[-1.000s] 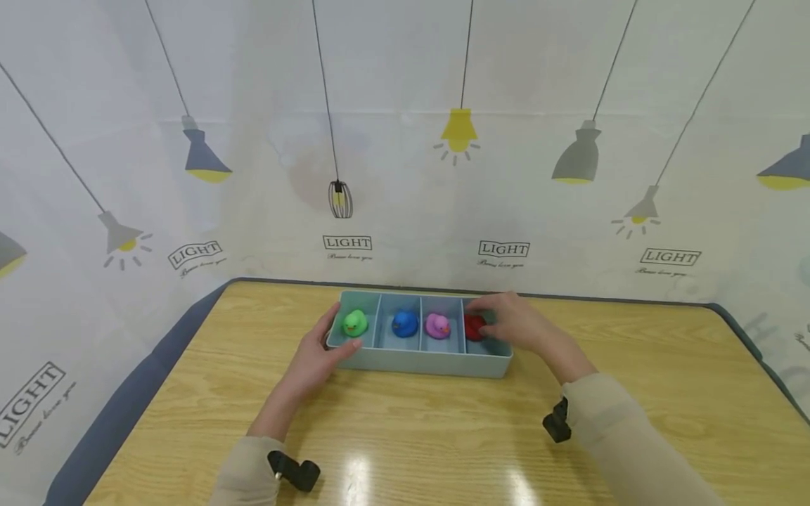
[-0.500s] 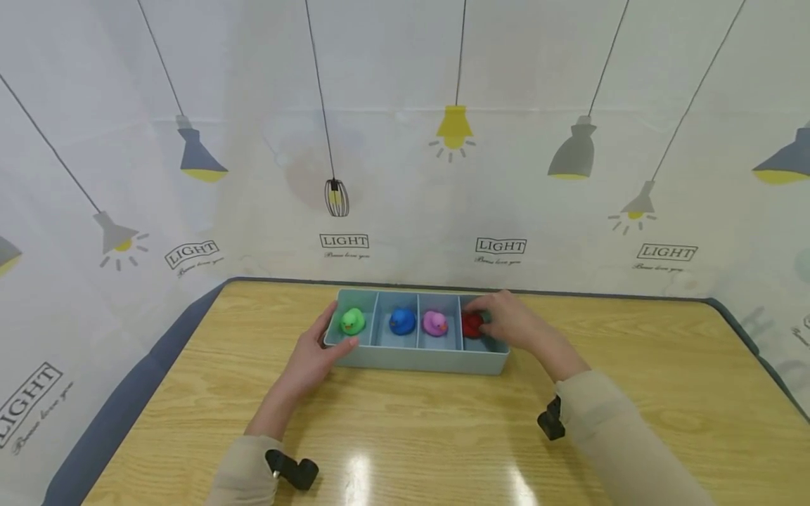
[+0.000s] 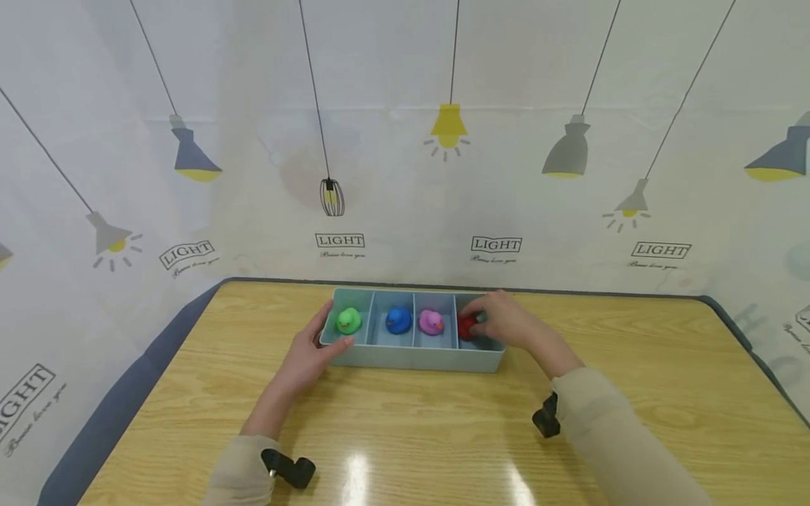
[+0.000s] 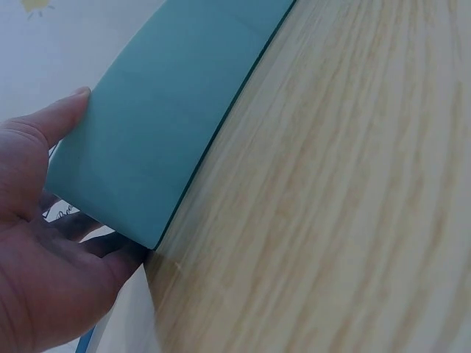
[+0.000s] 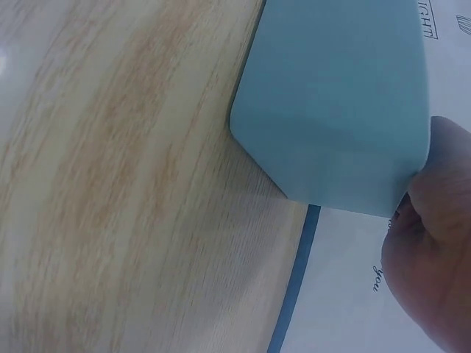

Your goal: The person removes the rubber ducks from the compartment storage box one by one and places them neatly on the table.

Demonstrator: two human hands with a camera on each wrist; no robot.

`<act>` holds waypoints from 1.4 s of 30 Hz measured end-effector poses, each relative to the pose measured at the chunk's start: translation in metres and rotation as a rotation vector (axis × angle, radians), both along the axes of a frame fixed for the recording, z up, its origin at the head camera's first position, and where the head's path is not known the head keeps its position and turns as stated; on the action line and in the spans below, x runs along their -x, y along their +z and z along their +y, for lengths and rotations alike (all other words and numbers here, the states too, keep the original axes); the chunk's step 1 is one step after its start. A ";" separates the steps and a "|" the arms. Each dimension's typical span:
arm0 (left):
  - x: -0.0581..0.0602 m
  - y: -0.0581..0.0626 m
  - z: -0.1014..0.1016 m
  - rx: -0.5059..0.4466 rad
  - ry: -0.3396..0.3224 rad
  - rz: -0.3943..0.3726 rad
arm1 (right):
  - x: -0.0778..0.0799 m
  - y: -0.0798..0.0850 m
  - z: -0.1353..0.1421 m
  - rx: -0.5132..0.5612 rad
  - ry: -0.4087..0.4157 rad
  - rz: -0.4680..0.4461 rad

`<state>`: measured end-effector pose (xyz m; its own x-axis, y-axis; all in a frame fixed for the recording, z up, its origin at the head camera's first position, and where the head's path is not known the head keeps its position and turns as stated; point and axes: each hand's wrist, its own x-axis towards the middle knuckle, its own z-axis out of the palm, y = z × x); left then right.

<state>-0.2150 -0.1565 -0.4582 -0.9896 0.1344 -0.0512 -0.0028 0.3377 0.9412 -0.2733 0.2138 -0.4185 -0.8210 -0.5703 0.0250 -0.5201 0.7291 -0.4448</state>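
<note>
A blue-grey divided box [image 3: 414, 357] stands on the wooden table, a small rubber duck in each compartment. From left to right sit a green duck [image 3: 349, 321], a blue duck [image 3: 399, 320] and a pink duck [image 3: 431, 322]. In the rightmost compartment a red duck [image 3: 467, 327] is partly hidden by my right hand [image 3: 506, 320], whose thumb and fingers grip it. My left hand [image 3: 310, 357] holds the box's left end, thumb on the front rim and fingers along the end wall. In the right wrist view the box wall [image 5: 331, 95] hides my right fingertips.
The wooden table [image 3: 405, 436] spreads in front of the box and to both sides. Close behind the box runs the table's dark back edge [image 3: 607, 292]. A white cloth printed with lamps [image 3: 405, 161] hangs beyond it.
The head view has shifted slightly, so the whole scene sits a little further left. Both hands keep their places at the box, and the ducks stay in their compartments.
</note>
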 end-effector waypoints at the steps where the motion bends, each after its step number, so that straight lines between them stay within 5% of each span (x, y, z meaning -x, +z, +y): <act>1: 0.000 0.000 0.000 0.001 0.001 -0.004 | -0.001 0.001 0.000 0.002 -0.007 -0.014; 11: 0.000 -0.001 0.002 -0.007 0.005 -0.011 | -0.006 0.006 -0.001 0.107 -0.030 -0.024; 21: -0.001 -0.001 0.000 -0.011 0.006 -0.024 | -0.017 0.024 0.013 0.369 -0.234 -0.163; 27: -0.002 -0.001 0.000 -0.008 -0.001 -0.010 | -0.026 0.034 0.029 0.481 -0.262 -0.201; 42: -0.002 0.002 0.001 -0.010 -0.004 -0.051 | -0.038 0.004 0.073 0.425 -0.371 -0.187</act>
<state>-0.2126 -0.1558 -0.4565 -0.9853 0.1387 -0.1001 -0.0496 0.3286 0.9432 -0.2348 0.2872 -0.4142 -0.9760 -0.2163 0.0239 -0.1493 0.5852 -0.7970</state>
